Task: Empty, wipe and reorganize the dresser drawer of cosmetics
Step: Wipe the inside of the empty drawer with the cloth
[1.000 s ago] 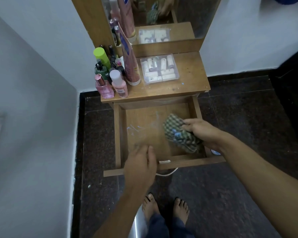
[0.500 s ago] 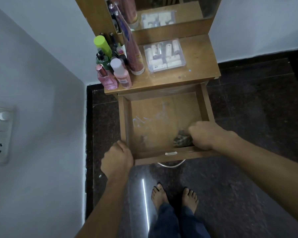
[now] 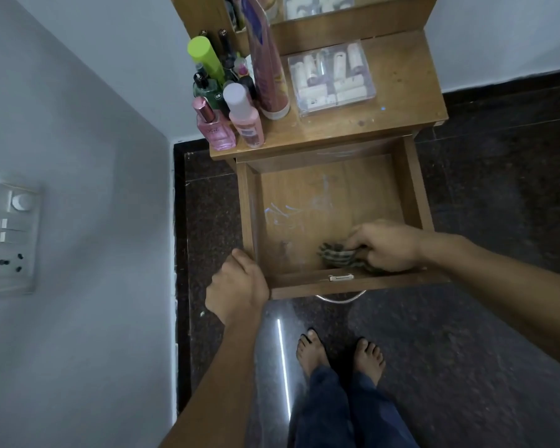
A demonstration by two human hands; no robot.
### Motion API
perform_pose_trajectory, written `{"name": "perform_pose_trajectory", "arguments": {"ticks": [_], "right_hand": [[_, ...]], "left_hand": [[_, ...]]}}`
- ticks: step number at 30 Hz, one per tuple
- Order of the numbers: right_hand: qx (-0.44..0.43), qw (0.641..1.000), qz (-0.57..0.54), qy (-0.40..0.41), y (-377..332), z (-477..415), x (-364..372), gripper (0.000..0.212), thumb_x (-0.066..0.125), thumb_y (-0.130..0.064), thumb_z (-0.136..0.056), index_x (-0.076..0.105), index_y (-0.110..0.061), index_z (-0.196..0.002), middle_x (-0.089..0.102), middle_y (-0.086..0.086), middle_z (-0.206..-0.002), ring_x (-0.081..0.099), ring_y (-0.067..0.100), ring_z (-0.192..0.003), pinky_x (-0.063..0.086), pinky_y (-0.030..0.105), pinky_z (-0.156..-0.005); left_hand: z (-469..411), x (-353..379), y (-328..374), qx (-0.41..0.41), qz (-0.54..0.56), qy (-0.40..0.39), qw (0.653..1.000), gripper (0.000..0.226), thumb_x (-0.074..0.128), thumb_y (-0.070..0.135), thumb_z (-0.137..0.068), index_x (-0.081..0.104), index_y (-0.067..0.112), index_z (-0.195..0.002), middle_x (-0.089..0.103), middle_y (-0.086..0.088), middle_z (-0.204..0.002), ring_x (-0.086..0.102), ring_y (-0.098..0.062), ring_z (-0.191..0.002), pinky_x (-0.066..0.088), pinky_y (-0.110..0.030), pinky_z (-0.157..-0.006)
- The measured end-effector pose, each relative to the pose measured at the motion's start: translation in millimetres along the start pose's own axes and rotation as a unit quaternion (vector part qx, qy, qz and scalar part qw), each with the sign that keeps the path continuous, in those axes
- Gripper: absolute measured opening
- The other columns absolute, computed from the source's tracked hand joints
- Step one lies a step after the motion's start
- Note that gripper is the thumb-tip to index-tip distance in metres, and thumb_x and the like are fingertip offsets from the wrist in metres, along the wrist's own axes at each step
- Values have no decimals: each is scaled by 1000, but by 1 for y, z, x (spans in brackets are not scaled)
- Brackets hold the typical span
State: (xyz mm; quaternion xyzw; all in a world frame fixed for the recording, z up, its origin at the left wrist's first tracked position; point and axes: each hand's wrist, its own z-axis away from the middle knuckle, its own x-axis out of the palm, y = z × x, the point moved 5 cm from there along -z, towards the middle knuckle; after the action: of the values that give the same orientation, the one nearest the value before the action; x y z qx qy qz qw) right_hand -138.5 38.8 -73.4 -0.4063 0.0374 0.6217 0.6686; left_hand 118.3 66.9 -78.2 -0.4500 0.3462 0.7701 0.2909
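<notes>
Head view: drawer [image 3: 414, 195] emptied; right hand [image 3: 385, 247] clutching cloth [image 3: 337, 257], wiping apparently underway; left hand [image 3: 236, 286] gripping drawer corner; cosmetics [image 3: 244, 121] atop dresser [image 3: 398, 101], unreturned.

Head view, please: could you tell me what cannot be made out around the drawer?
All head view:
cloth: mostly covered by the right hand gripping it.
left hand: fingers curled out of sight at the drawer corner; grip unclear.
tall pink tube: top cut off by the upper edge.
pink bottle label: too small to read.
</notes>
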Motion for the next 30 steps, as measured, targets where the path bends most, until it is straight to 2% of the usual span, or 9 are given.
{"name": "perform_pose_trajectory", "arguments": {"ticks": [4,7,10,13,16,22,25,27,30], "right_hand": [[-64,994,-89,18,-46,-34,12,22,54,-1,-95,75,-8,-100,65,7,-105,61,24,-107,46,30,-93],[-58,991,-122,18,-79,-61,20,21,53,-3,-93,71,-12,-86,69,7,-93,65,25,-98,50,34,-85],[16,972,-230,44,-102,-79,28,26,53,-3,-90,66,-16,-71,66,4,-79,64,24,-87,45,29,-70],[182,886,-390,173,-101,-79,37,32,55,-12,-91,56,-15,-60,64,7,-78,61,26,-83,43,30,-69],[287,750,-548,235,-108,-75,53,22,52,-19,-89,69,-8,-80,73,16,-99,68,35,-98,56,39,-82],[248,645,-700,180,-145,-102,65,24,51,-18,-89,70,-12,-103,70,12,-104,67,38,-106,55,49,-95],[222,563,-768,211,-143,-106,64,21,50,-13,-94,69,-14,-105,64,13,-103,67,31,-88,60,36,-74],[213,564,-767,220,-141,-114,53,29,48,-18,-99,68,-19,-120,66,12,-112,65,24,-85,59,31,-69],[178,606,-735,246,-136,-131,15,33,46,-20,-101,67,-18,-126,67,14,-122,63,37,-113,52,50,-101]], "left_hand": [[2,-2,1,-2,-4,-3,1000,58,21,42,-108,70,13,-117,70,-20,-116,65,-42,-106,48,-47,-92],[1,-2,1,-4,-12,-10,1000,56,21,42,-108,69,14,-117,70,-19,-118,64,-42,-108,47,-46,-92],[1,-1,1,0,-22,-13,1000,55,21,42,-107,68,15,-118,70,-18,-120,64,-42,-110,46,-45,-91],[-1,-1,0,-1,-32,-14,999,55,23,43,-107,69,15,-118,70,-17,-119,65,-41,-109,45,-44,-90],[-1,1,1,1,-43,-25,999,54,22,43,-107,69,17,-113,72,-15,-115,66,-40,-106,46,-43,-85],[-6,2,-2,25,-102,-70,992,38,34,37,-109,66,19,-118,71,-9,-113,69,-33,-103,51,-37,-79],[-5,-1,0,26,-92,-54,994,47,29,41,-110,69,15,-109,72,-11,-105,70,-35,-97,47,-34,-72],[-2,-1,1,32,-92,-55,994,47,29,40,-110,69,15,-106,73,-10,-103,70,-33,-96,45,-33,-70],[-1,-3,2,27,-58,-42,997,50,27,40,-108,70,16,-101,72,-11,-105,67,-36,-99,40,-35,-73]]}}
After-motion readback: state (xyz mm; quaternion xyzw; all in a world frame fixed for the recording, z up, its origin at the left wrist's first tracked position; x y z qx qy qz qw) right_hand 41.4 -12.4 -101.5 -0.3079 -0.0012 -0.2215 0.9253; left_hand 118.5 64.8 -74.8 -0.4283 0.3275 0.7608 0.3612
